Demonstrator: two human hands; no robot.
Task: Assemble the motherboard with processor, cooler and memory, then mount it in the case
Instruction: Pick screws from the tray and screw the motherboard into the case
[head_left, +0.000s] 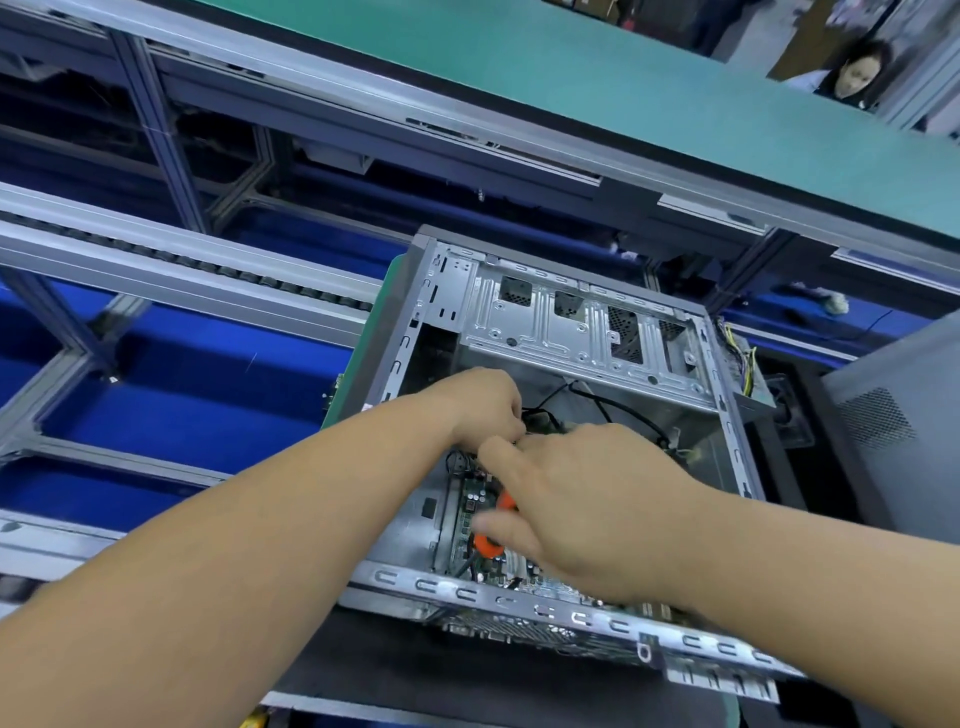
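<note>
An open grey metal computer case (587, 322) lies on its side in the middle of the view. Inside it sits the green motherboard (475, 506), mostly hidden under my hands. An orange cooler part (488, 545) shows beneath my right hand. My left hand (485, 405) reaches into the case with curled fingers that pinch a black cable plug (537, 418). My right hand (582, 499) hovers over the board, fingers bent toward the same spot, thumb stretched over the orange part. Whether it holds anything is hidden.
Black cables (618, 410) loop inside the case near the drive cage. A bundle of yellow and black wires (743, 358) hangs at the case's right end. A grey side panel (904, 415) stands to the right. A conveyor rail (182, 270) runs left; another person stands far right.
</note>
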